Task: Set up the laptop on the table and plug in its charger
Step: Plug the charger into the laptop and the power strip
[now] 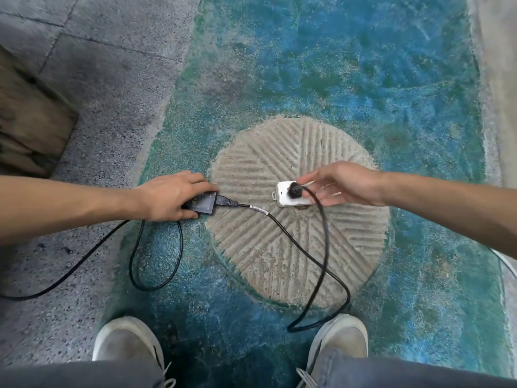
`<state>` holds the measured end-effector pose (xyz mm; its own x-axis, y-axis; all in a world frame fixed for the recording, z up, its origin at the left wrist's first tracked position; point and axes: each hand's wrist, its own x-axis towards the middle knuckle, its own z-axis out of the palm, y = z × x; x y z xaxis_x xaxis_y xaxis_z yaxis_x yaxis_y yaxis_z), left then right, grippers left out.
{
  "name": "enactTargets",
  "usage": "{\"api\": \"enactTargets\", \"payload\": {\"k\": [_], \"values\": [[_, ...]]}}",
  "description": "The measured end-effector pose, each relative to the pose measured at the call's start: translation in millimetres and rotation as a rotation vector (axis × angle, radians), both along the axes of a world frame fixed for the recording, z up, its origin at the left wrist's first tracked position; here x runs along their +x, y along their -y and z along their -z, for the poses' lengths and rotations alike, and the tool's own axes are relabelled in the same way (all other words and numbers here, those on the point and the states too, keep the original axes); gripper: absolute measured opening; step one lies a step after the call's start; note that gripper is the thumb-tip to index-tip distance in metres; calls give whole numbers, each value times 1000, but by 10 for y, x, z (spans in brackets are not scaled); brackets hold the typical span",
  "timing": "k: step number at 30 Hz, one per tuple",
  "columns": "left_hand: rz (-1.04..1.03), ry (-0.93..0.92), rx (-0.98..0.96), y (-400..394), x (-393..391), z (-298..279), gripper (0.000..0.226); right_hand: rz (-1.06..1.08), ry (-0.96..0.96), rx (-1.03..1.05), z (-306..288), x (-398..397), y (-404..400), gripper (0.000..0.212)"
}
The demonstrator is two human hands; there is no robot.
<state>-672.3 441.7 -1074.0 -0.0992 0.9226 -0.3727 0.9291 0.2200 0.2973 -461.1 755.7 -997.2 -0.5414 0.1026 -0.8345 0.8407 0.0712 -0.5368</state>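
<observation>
A black charger brick point(205, 203) lies on the floor at the left edge of a round grooved stone point(296, 247). My left hand point(170, 197) is closed over the brick. A black cable point(305, 253) runs from the brick across the stone, loops near my right shoe and rises to a black plug point(294, 189). The plug sits in a white socket point(285, 195) lying on the stone. My right hand point(344, 183) hovers over the socket with fingers spread, fingertips at the plug. The laptop is not in view.
A second black cable point(134, 256) loops from the brick and trails off to the left over grey speckled floor. A wooden block point(30, 119) stands at the left. My two shoes point(128, 343) are at the bottom, on blue-green painted floor point(363, 65).
</observation>
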Motion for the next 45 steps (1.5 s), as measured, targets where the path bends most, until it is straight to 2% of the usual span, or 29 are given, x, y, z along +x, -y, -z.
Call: {"api": "enactTargets", "payload": {"k": [3, 5, 8, 12, 16, 21, 28, 36, 41, 45], "values": [[3, -16, -6, -7, 9, -13, 79, -444, -175, 446, 105, 146, 56, 55], [-2, -27, -16, -10, 20, -18, 79, -602, -285, 654, 210, 228, 154, 60], [-13, -34, -29, -14, 47, -20, 78, -667, -372, 865, 369, 312, 260, 73], [-10, -36, -23, -15, 40, 6, 77, -733, -486, 1011, 475, 274, 278, 60], [37, -90, 43, 71, 129, 69, 77, -771, -549, 988, 541, 261, 150, 54], [19, -140, -25, 155, 297, 159, 79, -680, -546, 846, 663, 337, 101, 52], [14, -149, -6, 113, 347, 210, 72, -660, -518, 777, 735, 306, 36, 47], [16, -126, 69, -16, 367, 264, 71, -709, -600, 710, 714, 197, -60, 44], [32, -134, 74, -24, 362, 273, 73, -824, -637, 771, 770, 188, -101, 47], [40, -143, 74, -25, 358, 275, 73, -756, -615, 730, 801, 196, -107, 48]]}}
